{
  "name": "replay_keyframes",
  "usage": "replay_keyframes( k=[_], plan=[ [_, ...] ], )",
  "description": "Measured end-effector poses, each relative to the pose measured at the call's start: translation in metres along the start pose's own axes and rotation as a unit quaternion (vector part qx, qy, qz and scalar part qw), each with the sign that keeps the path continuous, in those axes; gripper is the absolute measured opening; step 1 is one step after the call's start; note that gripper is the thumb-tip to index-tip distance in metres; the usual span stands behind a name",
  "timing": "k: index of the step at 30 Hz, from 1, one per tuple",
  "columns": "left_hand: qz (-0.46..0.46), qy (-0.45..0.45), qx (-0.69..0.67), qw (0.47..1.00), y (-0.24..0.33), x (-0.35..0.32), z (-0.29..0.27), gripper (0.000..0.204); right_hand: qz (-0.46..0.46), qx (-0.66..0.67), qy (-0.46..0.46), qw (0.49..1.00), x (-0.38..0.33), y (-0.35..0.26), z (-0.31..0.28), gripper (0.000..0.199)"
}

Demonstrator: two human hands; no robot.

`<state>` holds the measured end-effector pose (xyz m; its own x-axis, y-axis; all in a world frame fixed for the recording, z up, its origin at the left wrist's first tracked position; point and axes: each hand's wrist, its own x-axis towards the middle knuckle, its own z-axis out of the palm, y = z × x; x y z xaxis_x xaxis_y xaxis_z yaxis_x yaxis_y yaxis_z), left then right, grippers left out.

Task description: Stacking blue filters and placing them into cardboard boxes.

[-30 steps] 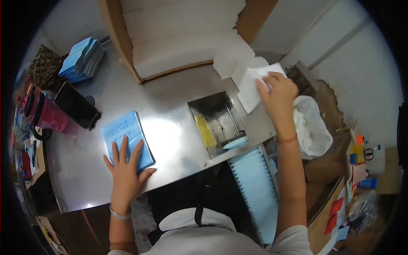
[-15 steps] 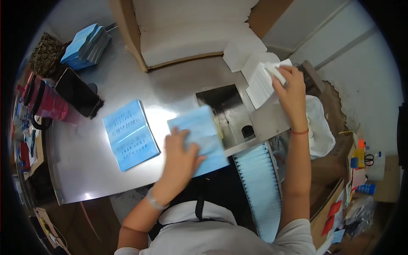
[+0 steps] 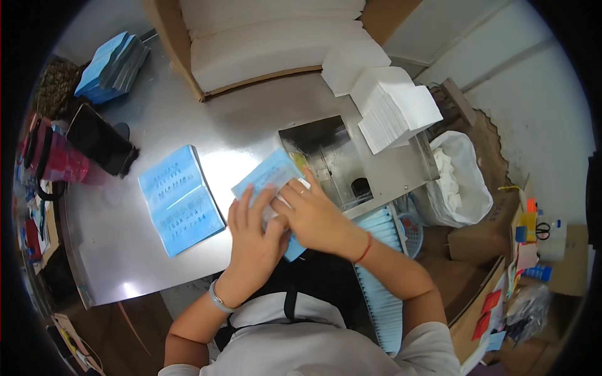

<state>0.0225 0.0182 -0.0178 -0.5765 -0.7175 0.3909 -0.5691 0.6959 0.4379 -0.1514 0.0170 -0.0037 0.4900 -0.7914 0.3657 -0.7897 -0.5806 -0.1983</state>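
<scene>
A blue printed plastic bag [image 3: 266,170] lies at the front edge of the steel table, under both my hands. My left hand [image 3: 254,235] holds it, fingers over its face and thumb toward my right hand. My right hand [image 3: 316,216] is bent over the same bag, its fingers closed on a white folded tissue wad [image 3: 271,210], which shows only partly between the hands. Whether the wad is inside the bag or on top of it is hidden. To the left lies a flat stack of blue printed bags [image 3: 182,200].
White folded tissues [image 3: 398,109] are piled right of a dark table opening [image 3: 326,160], before a carton of white paper [image 3: 251,56]. A lined bin [image 3: 461,182] stands right; a blue stack [image 3: 379,282] runs below. Phone [image 3: 97,141], pink jug [image 3: 59,153] and blue packs [image 3: 113,69] stand left.
My right hand has come from the white pile down and left to the blue bag, bringing white tissue. My left hand has stayed on the bag, which has shifted slightly left.
</scene>
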Motion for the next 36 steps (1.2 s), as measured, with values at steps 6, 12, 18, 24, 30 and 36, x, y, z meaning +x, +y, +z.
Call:
replay_keyframes(
  k=[6, 12, 18, 24, 30, 36],
  plan=[
    [-0.005, -0.063, 0.024, 0.998, -0.003, -0.003, -0.006, 0.052, 0.179, -0.250, 0.285, 0.908, 0.006, 0.110, -0.104, 0.021],
    [0.033, -0.116, 0.134, 0.984, 0.004, 0.044, -0.007, 0.054, 0.286, -0.232, 0.096, 0.925, -0.005, 0.090, -0.103, 0.021],
    [-0.029, -0.153, 0.119, 0.981, 0.008, 0.032, -0.020, 0.054, 0.218, -0.146, 0.113, 0.958, -0.028, 0.099, -0.114, 0.028],
    [0.029, -0.113, 0.014, 0.993, -0.017, 0.019, -0.017, 0.061, 0.058, 0.014, 0.127, 0.990, -0.029, -0.025, -0.043, 0.035],
    [-0.025, -0.135, -0.149, 0.979, 0.003, 0.034, -0.015, 0.068, 0.121, -0.044, 0.052, 0.990, -0.020, 0.012, 0.008, 0.015],
    [-0.066, -0.225, -0.379, 0.895, 0.009, 0.009, -0.025, 0.037, 0.186, -0.076, 0.033, 0.979, -0.009, 0.044, -0.011, 0.010]
  ],
)
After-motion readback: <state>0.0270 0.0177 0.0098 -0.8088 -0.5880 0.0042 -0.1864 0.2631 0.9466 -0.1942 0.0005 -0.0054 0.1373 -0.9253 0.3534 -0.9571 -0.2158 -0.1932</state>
